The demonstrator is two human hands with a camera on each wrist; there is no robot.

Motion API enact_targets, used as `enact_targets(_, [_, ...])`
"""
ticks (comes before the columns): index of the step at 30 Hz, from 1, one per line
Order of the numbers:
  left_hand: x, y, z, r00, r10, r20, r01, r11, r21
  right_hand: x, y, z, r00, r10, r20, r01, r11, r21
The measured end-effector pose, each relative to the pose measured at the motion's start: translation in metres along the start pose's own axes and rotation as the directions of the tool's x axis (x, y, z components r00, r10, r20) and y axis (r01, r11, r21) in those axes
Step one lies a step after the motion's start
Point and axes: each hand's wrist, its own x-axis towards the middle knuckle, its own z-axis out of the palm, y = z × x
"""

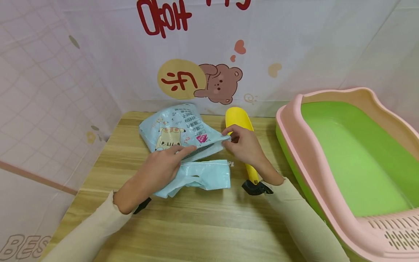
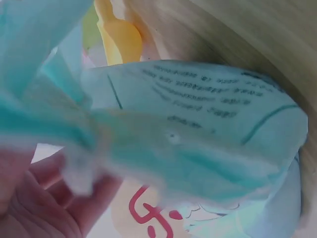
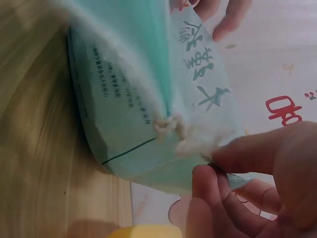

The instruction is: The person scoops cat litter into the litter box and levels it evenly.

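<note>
A pale blue printed bag [image 1: 176, 127] with a cartoon cat lies on the table, its mouth parted toward me. Dark grey granules [image 1: 198, 151] show inside the slit. At the left end of the mouth, my left hand [image 1: 160, 163] grips the bag edge, index finger stretched along the opening. My right hand [image 1: 243, 143] pinches the bag's right corner between thumb and fingers; the right wrist view shows frayed threads [image 3: 171, 126] beside this pinch. A blue strip with a handle slot [image 1: 206, 174] lies on the near side of the mouth, partly behind my left hand.
A yellow scoop [image 1: 234, 116] lies on the wooden table [image 1: 196, 225], partly under my right hand and forearm. On the right stands a large green litter box [image 1: 340, 163] with a pink rim. A printed white cloth [image 1: 114, 54] hangs behind the table.
</note>
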Motion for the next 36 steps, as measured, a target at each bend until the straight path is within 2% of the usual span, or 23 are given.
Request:
enact_targets(5, [0.0, 0.001, -0.001, 0.997, 0.067, -0.037, -0.065, 0.996, 0.055, -0.004, -0.001, -0.006, 0.999, 0.018, 0.039, -0.017, 1.0, -0.017])
enact_targets(11, [-0.002, 0.001, 0.001, 0.993, 0.099, -0.062, -0.089, 0.984, 0.154, -0.008, -0.004, -0.008, 0.999, -0.014, 0.039, 0.017, 0.997, -0.08])
enact_targets(14, [-0.001, 0.001, 0.003, 0.995, 0.073, -0.065, -0.06, 0.981, 0.185, -0.009, -0.006, -0.007, 0.999, -0.029, 0.027, 0.033, 0.992, -0.126])
enact_targets(17, [0.0, 0.002, 0.004, 0.998, 0.019, -0.057, -0.007, 0.98, 0.199, -0.01, -0.008, -0.006, 0.999, -0.052, 0.01, 0.053, 0.985, -0.166])
enact_targets(21, [-0.001, 0.004, 0.006, 0.998, -0.029, -0.053, 0.039, 0.979, 0.201, -0.009, -0.006, -0.003, 0.985, -0.169, -0.027, 0.161, 0.969, -0.188])
enact_targets(23, [-0.001, 0.005, 0.007, 0.998, -0.037, -0.055, 0.048, 0.978, 0.202, -0.008, -0.003, 0.0, 0.962, -0.269, -0.039, 0.258, 0.948, -0.186])
enact_targets(26, [0.0, 0.007, 0.008, 0.998, -0.043, -0.052, 0.053, 0.977, 0.207, -0.007, 0.0, 0.005, 0.911, -0.411, -0.032, 0.395, 0.894, -0.212])
enact_targets(29, [0.002, 0.009, 0.007, 0.998, -0.043, -0.045, 0.051, 0.977, 0.207, -0.007, 0.0, 0.008, 0.879, -0.477, 0.008, 0.462, 0.845, -0.27])
enact_targets(31, [0.003, 0.01, 0.007, 0.998, -0.037, -0.042, 0.045, 0.977, 0.209, -0.007, -0.001, 0.011, 0.875, -0.482, 0.04, 0.467, 0.823, -0.324])
enact_targets(36, [0.004, 0.012, 0.009, 0.998, -0.043, -0.037, 0.051, 0.972, 0.23, -0.007, 0.0, 0.016, 0.885, -0.458, 0.086, 0.448, 0.784, -0.429])
